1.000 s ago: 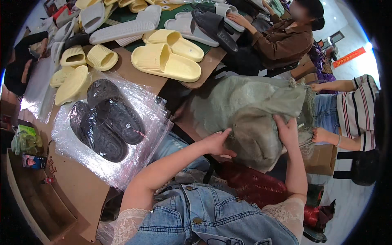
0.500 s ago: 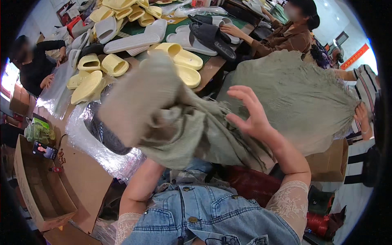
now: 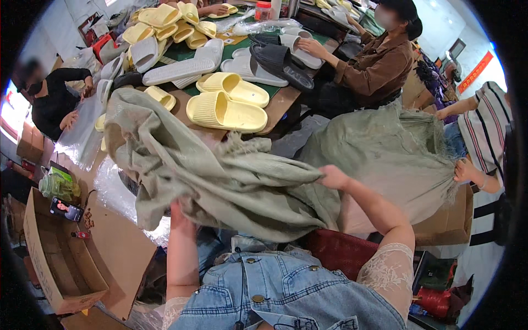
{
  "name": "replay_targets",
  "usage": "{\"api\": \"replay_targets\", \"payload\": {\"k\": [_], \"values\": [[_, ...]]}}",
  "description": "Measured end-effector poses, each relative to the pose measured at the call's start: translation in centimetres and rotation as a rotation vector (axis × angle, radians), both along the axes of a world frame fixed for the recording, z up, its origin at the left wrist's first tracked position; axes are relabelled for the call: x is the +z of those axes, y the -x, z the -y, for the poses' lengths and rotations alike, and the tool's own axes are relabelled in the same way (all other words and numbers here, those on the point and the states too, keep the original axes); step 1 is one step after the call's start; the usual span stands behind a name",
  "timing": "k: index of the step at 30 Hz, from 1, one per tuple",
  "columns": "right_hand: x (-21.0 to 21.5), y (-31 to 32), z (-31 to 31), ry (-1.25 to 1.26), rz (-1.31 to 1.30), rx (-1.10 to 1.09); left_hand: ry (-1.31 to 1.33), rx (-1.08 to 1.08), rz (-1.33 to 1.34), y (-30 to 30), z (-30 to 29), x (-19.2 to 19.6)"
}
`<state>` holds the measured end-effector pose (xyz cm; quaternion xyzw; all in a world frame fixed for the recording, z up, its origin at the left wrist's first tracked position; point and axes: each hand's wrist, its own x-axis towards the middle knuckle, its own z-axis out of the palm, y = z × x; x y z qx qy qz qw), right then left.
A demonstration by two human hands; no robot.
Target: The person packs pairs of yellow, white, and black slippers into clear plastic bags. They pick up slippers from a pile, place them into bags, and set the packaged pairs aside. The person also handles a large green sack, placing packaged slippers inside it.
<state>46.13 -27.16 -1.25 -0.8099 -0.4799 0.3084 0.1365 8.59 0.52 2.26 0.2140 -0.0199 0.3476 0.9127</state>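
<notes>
Surface [image 3: 283, 103] carries yellow slippers [image 3: 201, 110]; right hand [image 3: 333, 178] has fingers clamped on green woven fabric [image 3: 242, 187], left hand [image 3: 177, 208] mostly hidden, can't tell fingers.

Left forearm [image 3: 182, 250] upright; right arm [image 3: 385, 215] aslant, right grip [image 3: 332, 179] tight

Green fabric [image 3: 220, 176] blocks the near edge of the table [image 3: 118, 242]; yellow slippers [image 3: 242, 119] obstruct its right edge. Passage: near-left corner, beside open carton [image 3: 91, 269].

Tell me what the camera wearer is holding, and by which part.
Grey-green cloth: the right grip holds a bunched fold on its right side; the left grip is mostly hidden, its hold unclear.
</notes>
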Motion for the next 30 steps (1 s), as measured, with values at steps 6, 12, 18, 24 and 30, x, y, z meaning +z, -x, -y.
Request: {"api": "replay_targets", "payload": {"k": [6, 12, 18, 24, 30], "values": [[4.4, -7.1, 0.2, -0.541, -0.058, -0.496, -0.047, -0.159, -0.372, -1.7, 6.9, 0.2], [17.1, -7.7, 0.9, -1.321, -0.137, -0.643, -0.314, -0.321, -0.514, -8.2, 12.1, 0.6], [26.4, -12.6, 5.4, -1.671, 0.343, -0.729, -0.587, -0.221, -0.644, -10.4, 10.2, -0.4], [28.8, -19.6, 8.6, -1.614, 0.839, -0.835, -1.061, -0.172, -0.899, -12.4, 6.5, -4.2], [27.8, -13.1, 2.1, -1.330, 0.984, -0.618, -1.687, -0.660, -1.340, -10.3, 8.6, -5.4]]}}
